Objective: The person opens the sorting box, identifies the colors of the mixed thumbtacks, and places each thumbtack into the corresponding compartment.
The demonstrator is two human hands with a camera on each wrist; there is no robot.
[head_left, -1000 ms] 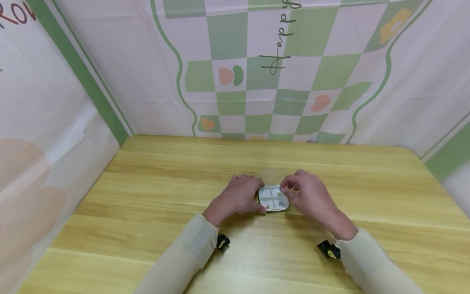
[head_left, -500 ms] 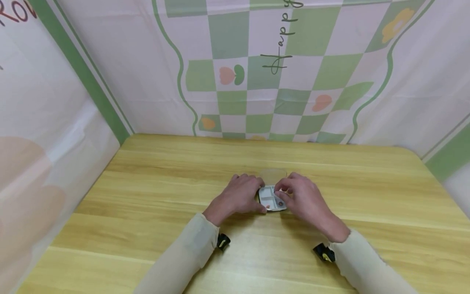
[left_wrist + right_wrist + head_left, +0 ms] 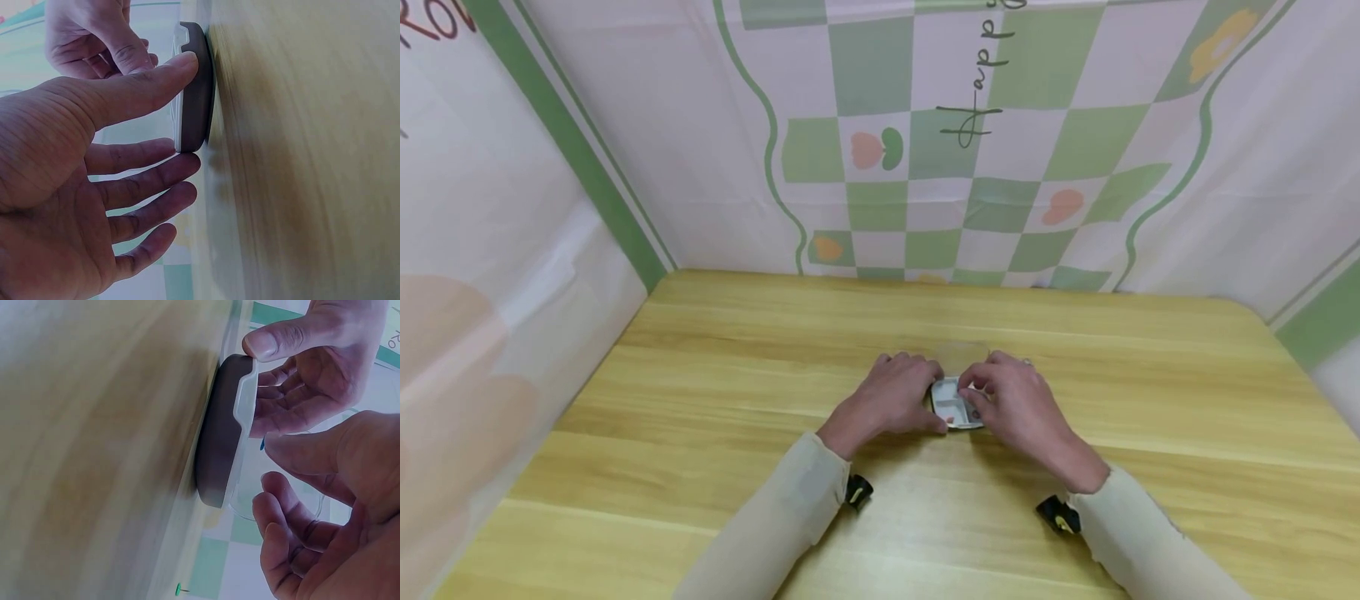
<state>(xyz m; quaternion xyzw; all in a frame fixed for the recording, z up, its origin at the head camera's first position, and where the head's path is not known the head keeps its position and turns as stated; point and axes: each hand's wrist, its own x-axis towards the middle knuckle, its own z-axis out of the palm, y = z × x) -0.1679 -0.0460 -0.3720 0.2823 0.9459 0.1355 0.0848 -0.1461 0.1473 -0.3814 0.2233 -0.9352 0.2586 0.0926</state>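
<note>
A small pill box (image 3: 947, 392) lies on the table, with a white inside split into four compartments and a dark underside. My left hand (image 3: 891, 396) pinches it between thumb and forefinger at its near and far edges; the other fingers stay outstretched. Over the right compartments, my right hand (image 3: 1022, 408) pinches a small blue thing (image 3: 262, 444); most of it is hidden by the thumb. A reddish bit (image 3: 951, 420) shows in the near left compartment. My right fingers partly cover the compartments on the right.
Behind the box lies its clear lid (image 3: 962, 357), folded open. A green push pin (image 3: 179, 589) is on the wooden table (image 3: 737, 375), off to the right of the box. A patterned cloth (image 3: 880, 204) hangs along the table's back edge.
My right hand has moved left from the box's right edge to over its middle, covering more of the right compartments. My left hand keeps its grip on the box.
</note>
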